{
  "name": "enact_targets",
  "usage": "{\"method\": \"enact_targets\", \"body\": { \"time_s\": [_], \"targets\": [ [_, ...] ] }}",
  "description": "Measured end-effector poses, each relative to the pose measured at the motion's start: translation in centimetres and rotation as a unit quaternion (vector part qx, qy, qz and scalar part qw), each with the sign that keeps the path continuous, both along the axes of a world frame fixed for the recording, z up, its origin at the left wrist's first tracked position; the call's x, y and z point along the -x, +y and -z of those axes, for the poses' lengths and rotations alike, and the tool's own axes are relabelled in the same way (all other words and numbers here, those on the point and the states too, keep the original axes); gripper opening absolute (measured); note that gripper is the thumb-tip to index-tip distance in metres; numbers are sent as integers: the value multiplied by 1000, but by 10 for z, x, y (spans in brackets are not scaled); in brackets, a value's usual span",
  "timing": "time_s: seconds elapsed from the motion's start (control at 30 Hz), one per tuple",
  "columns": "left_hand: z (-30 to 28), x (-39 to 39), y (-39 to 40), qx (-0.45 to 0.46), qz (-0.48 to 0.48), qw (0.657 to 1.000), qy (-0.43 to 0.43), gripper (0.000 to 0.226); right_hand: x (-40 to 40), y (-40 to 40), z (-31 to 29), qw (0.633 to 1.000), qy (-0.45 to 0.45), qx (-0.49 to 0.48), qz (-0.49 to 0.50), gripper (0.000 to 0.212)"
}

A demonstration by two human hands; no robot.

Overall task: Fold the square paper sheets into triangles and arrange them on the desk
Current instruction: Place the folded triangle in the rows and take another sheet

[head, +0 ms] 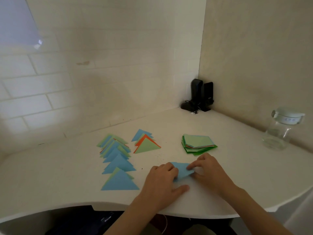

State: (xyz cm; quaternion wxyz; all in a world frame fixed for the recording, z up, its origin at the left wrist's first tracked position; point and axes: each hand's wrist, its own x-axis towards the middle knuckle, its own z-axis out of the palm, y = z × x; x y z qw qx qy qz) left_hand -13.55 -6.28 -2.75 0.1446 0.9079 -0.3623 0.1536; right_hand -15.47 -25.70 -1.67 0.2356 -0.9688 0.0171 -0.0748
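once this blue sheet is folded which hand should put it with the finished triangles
Left, probably. The left hand lies on the side of the blue sheet nearer the rows of triangles; the right hand sits towards the unfolded stack.

Two hands [186, 177], one jar [281, 131], two triangle rows [116, 158].

No text, brand or number can be read anywhere. The glass jar [281, 131] at the right carries a white label near its lid, but its faint marks are too blurred to make out.
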Motion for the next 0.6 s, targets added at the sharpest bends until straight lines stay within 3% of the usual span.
{"method": "enact_targets", "body": {
  "time_s": [0.1,0.27,0.37,0.43,0.5,0.6],
  "targets": [
    [6,-9,5,31,3,999,-5,33,4,-1,0,1000,-19,-14,5,12],
    [10,-31,20,75,-24,997,-4,30,8,8,2,999,-21,-49,4,9],
    [9,-33,22,170,-70,979,87,11,6,13,4,998,-14,-59,18,13],
    [9,-31,19,225,-99,959,138,24,3,14,4,998,0,-50,36,17],
    [8,-31,13,217,-118,959,137,28,0,14,5,998,9,-42,50,19],
    [3,-30,6,150,-147,971,116,15,-1,18,7,997,6,-21,69,23]
  ]
}}
